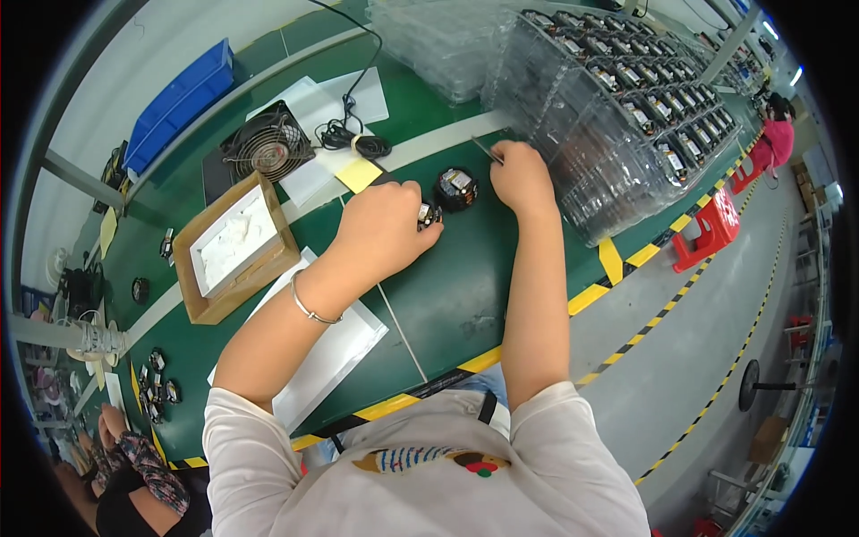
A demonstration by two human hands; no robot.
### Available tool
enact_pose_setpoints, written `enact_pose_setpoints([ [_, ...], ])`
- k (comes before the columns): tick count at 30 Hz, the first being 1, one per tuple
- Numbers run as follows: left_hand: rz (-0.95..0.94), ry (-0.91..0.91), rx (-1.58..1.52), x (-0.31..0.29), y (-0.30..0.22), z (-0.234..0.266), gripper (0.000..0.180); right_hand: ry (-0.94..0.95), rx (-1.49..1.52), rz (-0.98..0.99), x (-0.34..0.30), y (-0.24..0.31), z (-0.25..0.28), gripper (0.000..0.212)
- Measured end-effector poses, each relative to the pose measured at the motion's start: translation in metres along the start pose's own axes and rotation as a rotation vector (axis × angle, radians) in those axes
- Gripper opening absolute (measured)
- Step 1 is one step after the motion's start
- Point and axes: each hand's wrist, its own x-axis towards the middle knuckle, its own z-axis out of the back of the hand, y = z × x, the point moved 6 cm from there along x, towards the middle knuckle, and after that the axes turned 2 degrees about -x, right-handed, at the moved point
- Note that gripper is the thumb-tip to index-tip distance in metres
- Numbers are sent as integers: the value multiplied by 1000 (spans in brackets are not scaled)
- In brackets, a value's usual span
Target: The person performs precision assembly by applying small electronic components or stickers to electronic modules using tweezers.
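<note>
My left hand (380,228) is closed around a small black round part (429,216), mostly covered by the fingers, with a pale patch on top. Just to its right, a similar black round part (456,188) with a silvery label rests on the green table. My right hand (523,177), beyond and to the right of that part, grips a thin metal tool (486,149) whose tip points away to the left. The fingers hide the rest of the tool, so I cannot tell its exact kind.
Stacked clear plastic trays (573,134) full of similar parts stand at the right. Left are a cardboard box (208,304) with white contents, a fan with a metal guard (268,148), black cable (358,141) and white paper (344,345). Another person's hand (114,421) shows lower left.
</note>
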Motion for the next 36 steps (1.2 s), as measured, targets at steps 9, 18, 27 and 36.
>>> enact_pose_setpoints([
  [9,-78,-224,19,-13,6,-3,51,-350,87,228,13,72,24,16],
  [18,-298,-521,-318,-75,37,-14,26,-293,-432,324,173,143,18,23],
  [27,-406,-532,-476,-74,33,-10,16,56,-545,216,236,163,-7,27],
  [36,-451,-485,-533,-72,32,-15,20,-324,-564,465,239,212,78,24],
])
